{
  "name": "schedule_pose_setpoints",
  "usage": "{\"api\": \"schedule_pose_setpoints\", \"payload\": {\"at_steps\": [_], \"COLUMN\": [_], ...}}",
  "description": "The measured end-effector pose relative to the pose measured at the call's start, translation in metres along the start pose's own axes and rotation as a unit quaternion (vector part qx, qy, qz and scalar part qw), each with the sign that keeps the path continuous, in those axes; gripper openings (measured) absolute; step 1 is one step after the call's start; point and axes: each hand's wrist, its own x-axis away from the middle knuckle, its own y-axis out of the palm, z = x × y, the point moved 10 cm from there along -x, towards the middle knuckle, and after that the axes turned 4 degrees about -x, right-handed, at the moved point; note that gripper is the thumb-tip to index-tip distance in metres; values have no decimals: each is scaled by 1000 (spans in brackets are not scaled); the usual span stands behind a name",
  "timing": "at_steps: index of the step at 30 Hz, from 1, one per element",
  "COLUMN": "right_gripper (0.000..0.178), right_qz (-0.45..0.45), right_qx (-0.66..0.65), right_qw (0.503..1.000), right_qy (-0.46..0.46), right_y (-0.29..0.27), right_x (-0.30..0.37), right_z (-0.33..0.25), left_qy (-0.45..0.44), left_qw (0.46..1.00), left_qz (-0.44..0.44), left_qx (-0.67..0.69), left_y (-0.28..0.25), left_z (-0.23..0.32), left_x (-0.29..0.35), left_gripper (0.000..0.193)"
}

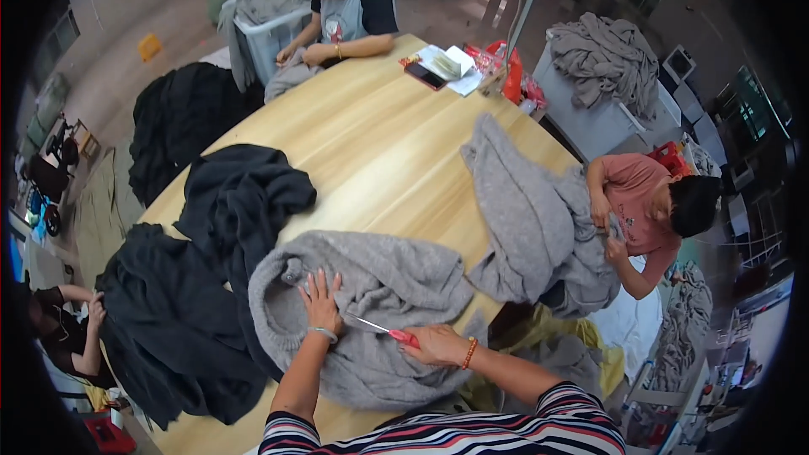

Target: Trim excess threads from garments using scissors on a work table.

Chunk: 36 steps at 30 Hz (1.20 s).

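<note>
I am pressing my left hand (321, 302) flat, fingers spread, on the grey knitted sweater (371, 312) lying at the near edge of the wooden surface (371, 152). My right hand (434, 344) is gripping red-handled scissors (383, 330), blades pointing at the knit. Dark garments (211, 286) are lying at the left edge.
</note>
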Motion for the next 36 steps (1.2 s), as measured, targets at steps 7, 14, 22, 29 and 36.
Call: {"api": "schedule_pose_setpoints", "payload": {"at_steps": [7,14,22,29,36], "right_gripper": [43,30,42,60,35], "right_qz": [16,-2,-26,6,-38], "right_qx": [-101,-98,-113,-88,-344], "right_qw": [995,995,992,995,938], "right_qy": [-12,13,55,40,-25], "right_y": [14,36,76,59,11], "right_x": [-13,10,17,20,26], "right_z": [25,25,24,19,35], "left_qy": [20,62,-87,9,-6], "left_qw": [992,990,907,810,843], "left_qz": [-99,-112,-139,32,61], "left_qx": [74,-55,387,585,534], "left_y": [-49,-85,-102,-221,-200], "left_z": [-25,-64,-60,-47,-62], "left_x": [54,76,75,-12,-96], "left_gripper": [70,27,18,29,17]}}
